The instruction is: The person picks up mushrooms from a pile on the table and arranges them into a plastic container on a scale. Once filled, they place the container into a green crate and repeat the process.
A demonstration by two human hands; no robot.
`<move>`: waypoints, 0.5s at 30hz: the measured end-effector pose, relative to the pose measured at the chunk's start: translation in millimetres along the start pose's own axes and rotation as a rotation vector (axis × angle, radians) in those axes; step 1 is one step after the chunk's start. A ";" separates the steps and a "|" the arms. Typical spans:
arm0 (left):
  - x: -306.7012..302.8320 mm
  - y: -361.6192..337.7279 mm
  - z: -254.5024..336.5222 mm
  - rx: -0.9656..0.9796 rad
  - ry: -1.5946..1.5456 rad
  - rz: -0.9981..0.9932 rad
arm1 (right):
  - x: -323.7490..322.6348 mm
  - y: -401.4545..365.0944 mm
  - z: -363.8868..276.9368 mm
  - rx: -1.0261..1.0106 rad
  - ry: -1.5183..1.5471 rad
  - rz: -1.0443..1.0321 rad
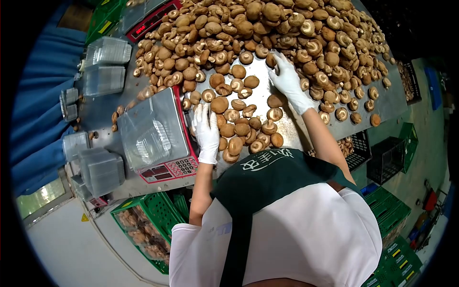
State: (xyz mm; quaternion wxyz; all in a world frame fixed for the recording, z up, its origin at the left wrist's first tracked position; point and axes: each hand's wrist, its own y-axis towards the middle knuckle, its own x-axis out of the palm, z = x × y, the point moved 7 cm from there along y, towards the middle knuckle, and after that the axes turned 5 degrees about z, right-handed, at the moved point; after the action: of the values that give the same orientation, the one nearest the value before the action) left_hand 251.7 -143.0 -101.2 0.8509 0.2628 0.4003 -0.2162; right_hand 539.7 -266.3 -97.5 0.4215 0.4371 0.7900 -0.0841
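A large heap of brown shiitake mushrooms (pixel 267 24) covers the far side of the metal table (pixel 296 131). My right hand (pixel 289 85), in a white glove, reaches to the heap's near edge. Its fingertips touch a mushroom (pixel 271 60), and the thumb is held apart from the fingers. My left hand (pixel 206 134), also gloved, lies beside the scale with its fingers stretched toward the heap, next to a loose mushroom (pixel 219 104). No mushroom shows in its grasp. Between my hands lie several loose mushrooms, some caps up, some stems up.
To the left a red-framed scale (pixel 179 167) carries a clear plastic tray (pixel 153 138). Stacked clear containers (pixel 103 170) stand further left. Another scale (pixel 153 19) is at the back. Green crates (pixel 160 213) with packed mushrooms sit below the table; a black crate (pixel 361 148) is at right.
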 end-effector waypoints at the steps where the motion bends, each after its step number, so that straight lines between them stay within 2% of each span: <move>1: -0.2 0.1 7.6 0.016 0.008 0.009 | 11.7 4.7 -1.0 0.011 -0.037 -0.024; 3: 3.3 0.3 10.2 0.025 0.006 -0.006 | 33.5 7.5 -6.7 -0.033 -0.140 -0.012; 4: 4.6 1.4 8.4 0.028 -0.018 0.000 | 46.3 8.1 -8.0 -0.140 0.002 0.041; 6: 2.3 3.2 4.3 0.012 -0.079 0.021 | 46.7 -3.1 -33.4 0.128 0.287 -0.440; 7: -0.6 4.1 3.4 -0.005 -0.144 0.034 | 46.5 -11.8 -43.9 0.080 0.533 -0.455; 8: -3.8 5.4 3.8 -0.005 -0.144 0.037 | 45.7 -14.8 -45.1 0.104 0.604 -0.487; 10: -15.9 3.1 1.7 -0.086 -0.334 0.083 | 19.2 -17.9 -44.3 0.101 0.441 -0.305; 11: -23.2 1.3 2.7 -0.093 -0.305 0.098 | 8.1 -17.0 -48.3 0.051 0.352 -0.227; 12: -29.1 -1.8 4.8 -0.100 -0.308 0.105 | 4.1 -21.1 -46.6 0.144 0.289 -0.310; 14: -36.7 -8.8 5.9 -0.089 -0.273 0.097 | -1.3 -29.5 -59.0 0.073 0.225 -0.450; 15: -38.3 -13.3 7.0 -0.065 -0.225 0.086 | 9.5 -35.7 -58.4 0.001 0.101 -0.501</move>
State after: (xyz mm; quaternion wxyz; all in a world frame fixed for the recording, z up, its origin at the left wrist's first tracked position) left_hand 225.6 -151.6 -70.6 0.9069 0.2258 0.2977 -0.1946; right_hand 475.5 -252.7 -76.2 0.3474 0.2317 0.8937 -0.1642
